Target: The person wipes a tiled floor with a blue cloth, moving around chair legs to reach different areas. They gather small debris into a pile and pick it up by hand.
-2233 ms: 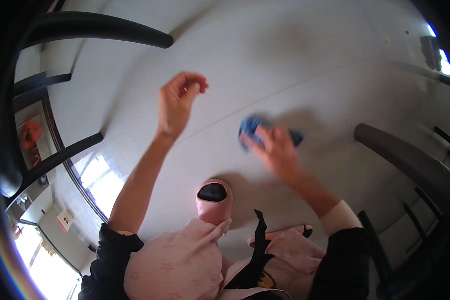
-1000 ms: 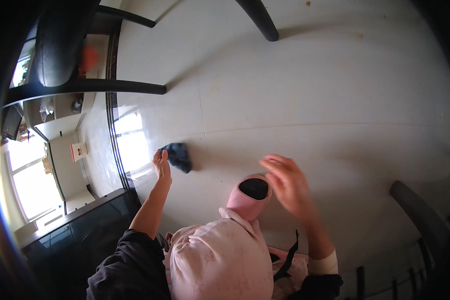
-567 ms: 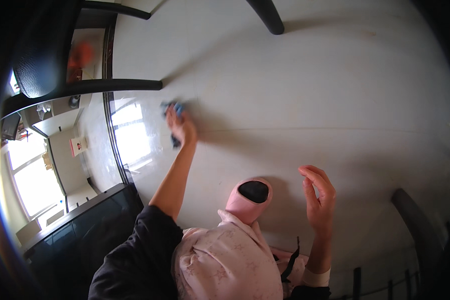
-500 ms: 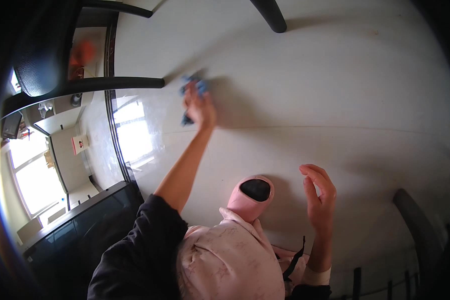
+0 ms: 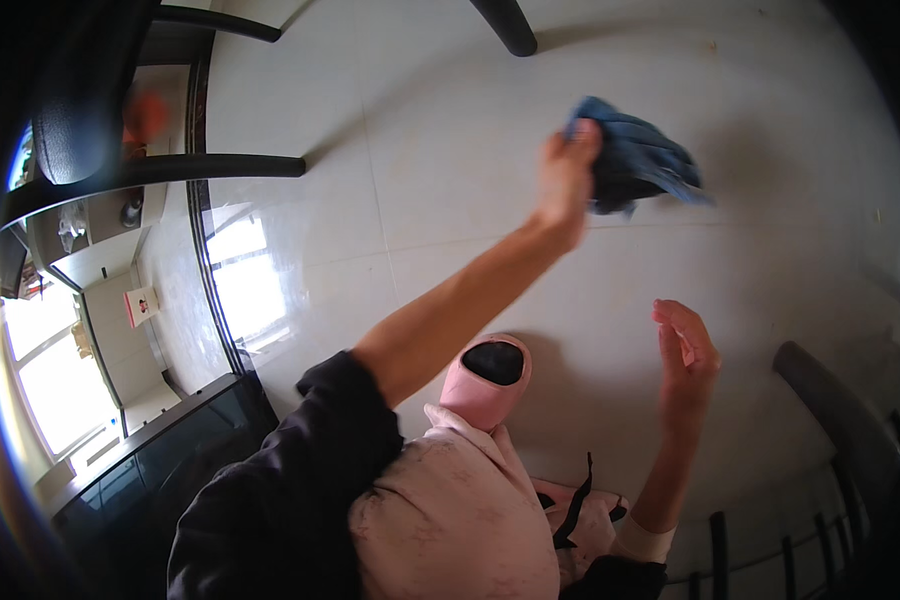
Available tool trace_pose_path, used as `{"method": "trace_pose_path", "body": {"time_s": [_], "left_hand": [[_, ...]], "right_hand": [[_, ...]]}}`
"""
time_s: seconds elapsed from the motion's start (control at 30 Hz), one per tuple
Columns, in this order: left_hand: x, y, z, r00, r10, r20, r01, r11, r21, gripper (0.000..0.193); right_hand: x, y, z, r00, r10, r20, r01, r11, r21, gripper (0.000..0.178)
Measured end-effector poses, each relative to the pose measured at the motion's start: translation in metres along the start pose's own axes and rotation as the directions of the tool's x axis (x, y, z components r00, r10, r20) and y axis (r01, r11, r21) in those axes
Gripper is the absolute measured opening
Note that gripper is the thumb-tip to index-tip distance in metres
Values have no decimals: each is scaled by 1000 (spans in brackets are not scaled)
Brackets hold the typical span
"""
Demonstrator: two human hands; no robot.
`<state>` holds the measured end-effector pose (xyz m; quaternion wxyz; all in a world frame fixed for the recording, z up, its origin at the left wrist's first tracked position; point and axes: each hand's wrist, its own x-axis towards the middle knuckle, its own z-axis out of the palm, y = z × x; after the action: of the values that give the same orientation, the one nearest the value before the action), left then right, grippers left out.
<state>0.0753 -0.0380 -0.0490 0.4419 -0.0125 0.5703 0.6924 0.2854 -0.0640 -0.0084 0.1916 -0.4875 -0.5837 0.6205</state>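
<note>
My left hand [image 5: 567,178] reaches far forward over the pale tiled floor [image 5: 450,215]. It is closed on one end of a blue cloth [image 5: 642,150]. The cloth spreads out to the right of my fingers, folded and slightly blurred, with a dark underside showing. Whether it touches the floor I cannot tell. My right hand [image 5: 688,350] hangs to the right, loosely curved, thumb and fingers apart with nothing in them. Below and between my hands is a pink slipper [image 5: 485,385] on my foot, beside my pink trousers [image 5: 460,510].
Black chair legs [image 5: 220,168] come in from the left, and another black leg [image 5: 505,25] stands at the top. A thick dark leg [image 5: 820,385] is at the right. A dark glass-fronted cabinet [image 5: 160,480] stands lower left. Thin dark bars [image 5: 718,555] are at lower right.
My left hand has swung to the right with the cloth, which was bunched under it near the chair leg and now spreads out. My right hand has shifted slightly right and up.
</note>
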Motion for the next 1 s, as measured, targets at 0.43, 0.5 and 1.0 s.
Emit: {"method": "trace_pose_path", "body": {"time_s": [0.43, 0.5, 1.0], "left_hand": [[-113, 39, -507, 194, 787, -586, 559, 402, 725, 33], [-91, -16, -470, 163, 732, -661, 114, 651, 750, 29], [-3, 6, -27, 953, 288, -96, -266, 945, 192, 15]], "right_hand": [[-20, 18, 23, 994, -38, 99, 34, 999, 41, 18], [-19, 27, 19, 997, -41, 63, 40, 999, 5, 19], [-25, 20, 1, 1000, 21, -16, -22, 998, -66, 18]]}}
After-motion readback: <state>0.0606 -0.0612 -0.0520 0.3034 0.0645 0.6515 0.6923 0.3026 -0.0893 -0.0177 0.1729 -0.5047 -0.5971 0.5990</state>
